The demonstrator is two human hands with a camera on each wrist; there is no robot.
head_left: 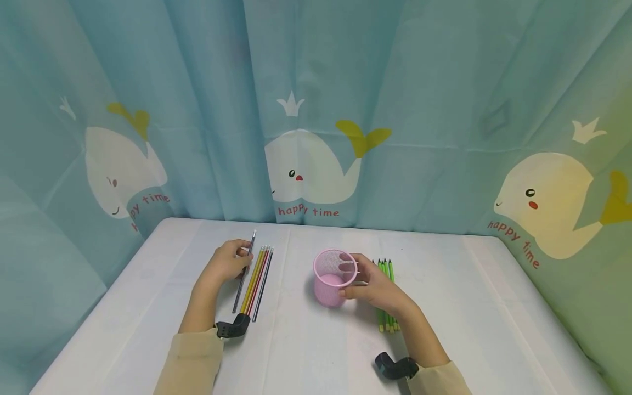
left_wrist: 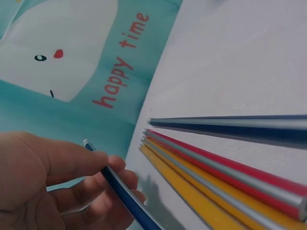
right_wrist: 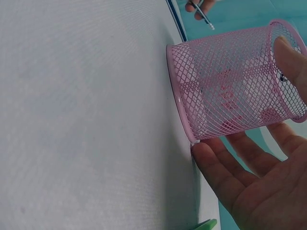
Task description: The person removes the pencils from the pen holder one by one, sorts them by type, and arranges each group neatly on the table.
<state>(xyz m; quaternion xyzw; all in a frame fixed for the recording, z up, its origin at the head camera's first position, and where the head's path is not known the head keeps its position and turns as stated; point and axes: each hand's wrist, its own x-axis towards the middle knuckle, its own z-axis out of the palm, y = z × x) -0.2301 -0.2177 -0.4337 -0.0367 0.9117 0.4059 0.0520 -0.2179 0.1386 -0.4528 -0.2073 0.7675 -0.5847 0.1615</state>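
My left hand (head_left: 228,262) pinches a dark blue and silver striped pencil (left_wrist: 125,194) between thumb and fingers, its white-tipped end pointing away. Just right of it, yellow striped pencils (left_wrist: 177,189), a red striped pencil (left_wrist: 230,177) and another blue striped pencil (left_wrist: 230,127) lie side by side on the table. My right hand (head_left: 379,286) holds a pink mesh pen cup (right_wrist: 230,84) from its right side, thumb at the rim and fingers along the far wall. Upright near the table's middle, the cup shows no pencils inside.
Several green pencils (head_left: 388,318) lie on the white table (head_left: 306,351) beside and partly under my right forearm. Behind the table's far edge hangs a blue-green curtain (head_left: 424,181) with whale prints. Black wrist cameras (head_left: 395,366) sit on both wrists.
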